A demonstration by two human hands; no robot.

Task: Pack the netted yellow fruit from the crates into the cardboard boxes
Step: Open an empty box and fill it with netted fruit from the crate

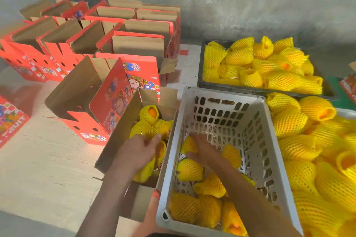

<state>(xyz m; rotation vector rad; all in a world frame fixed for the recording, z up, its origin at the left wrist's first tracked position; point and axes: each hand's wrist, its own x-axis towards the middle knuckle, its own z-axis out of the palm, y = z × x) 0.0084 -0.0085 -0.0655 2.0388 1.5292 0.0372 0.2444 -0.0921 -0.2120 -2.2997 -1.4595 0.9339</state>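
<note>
Head view, setting: A person works over a concrete floor, a white slotted crate [227,113] directly ahead and an open cardboard box [123,129] touching its left wall.

Head view, fruit: Netted yellow fruit [189,169] lies loose in the bottom of the white crate; more of it is heaped in a dark tray [204,82] at the back and in a pile at the far right [308,150].

Head view, left hand: The left hand [140,150] is down inside the box, fingers curled over a netted fruit [154,161] among those already packed there [149,114].

Head view, right hand: The right hand [200,150] reaches into the crate, fingers stretched flat over the fruit; motion blur hides whether anything is actually grasped.

Head view, background: Rows of empty red printed boxes [107,31] stand open to the left, flaps up.

Step in hand: Apparently mid-transfer, one fruit being seated in the box as the other hand goes for the next.

Next move: Likely calls for closing the right fingers round one fruit, lifting it clear of the crate wall, and setting it into whatever room is left in the box without crushing the foam netting.
</note>
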